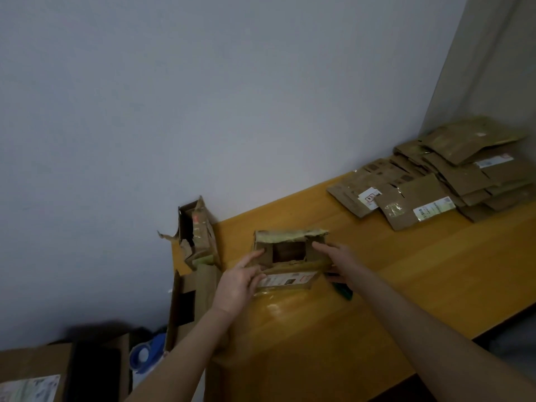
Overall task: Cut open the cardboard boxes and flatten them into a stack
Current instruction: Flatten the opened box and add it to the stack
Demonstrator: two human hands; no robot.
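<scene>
- A small box [290,253] was set on the wooden table [406,271], near the table's far left end. Its top was seen to be open, with torn tape along the far edge.
- The box's near left corner was held by the left hand [240,282]. One finger was laid straight along the left flap, and the others were curled over the flap with the white label.
- The right flap was touched by a straight finger of the right hand [336,262]. The other fingers were hidden, so its grip could not be told.
- A green thing [343,291] was seen just under the right hand. Whether it was held could not be told.
- A stack of flat boxes [435,181] was piled at the far right of the table, well apart from the small box.
- A torn box [197,233] was stood at the table's left edge, by the wall.
</scene>
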